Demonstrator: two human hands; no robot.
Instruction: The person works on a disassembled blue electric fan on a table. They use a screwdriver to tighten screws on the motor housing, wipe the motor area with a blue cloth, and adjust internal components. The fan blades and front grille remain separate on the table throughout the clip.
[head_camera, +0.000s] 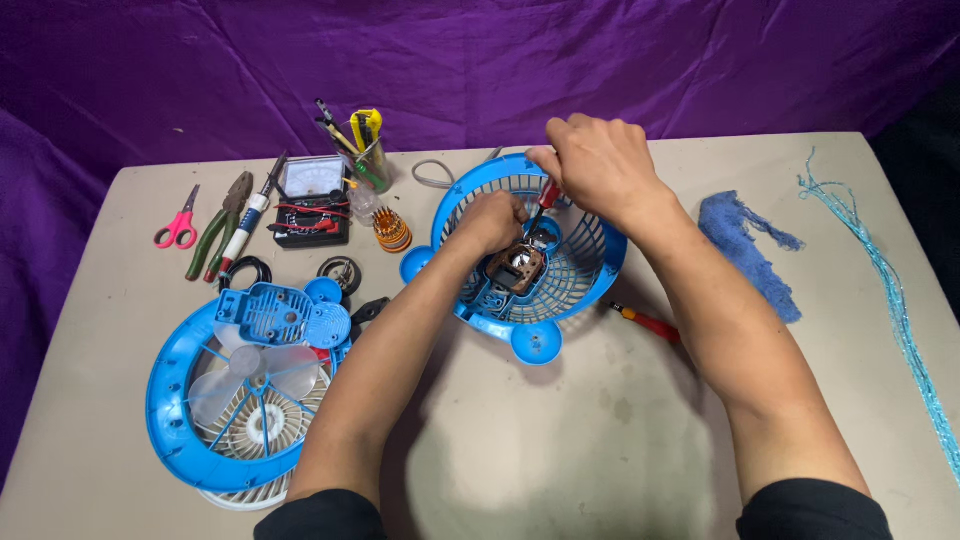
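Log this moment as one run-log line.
left hand: steadies brown motor | right hand: grips red-handled screwdriver, tip down | in: round blue plastic fan grille | table: second red screwdriver

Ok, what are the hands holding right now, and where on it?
Right hand grips a red-handled screwdriver at the top of its handle. Left hand rests inside the blue fan grille beside the motor; its grip is unclear.

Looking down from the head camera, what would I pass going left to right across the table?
Pink scissors → green-handled pliers → multimeter → blue fan grille, where the left hand and right hand work with a red screwdriver → blue cloth → light-blue strands.
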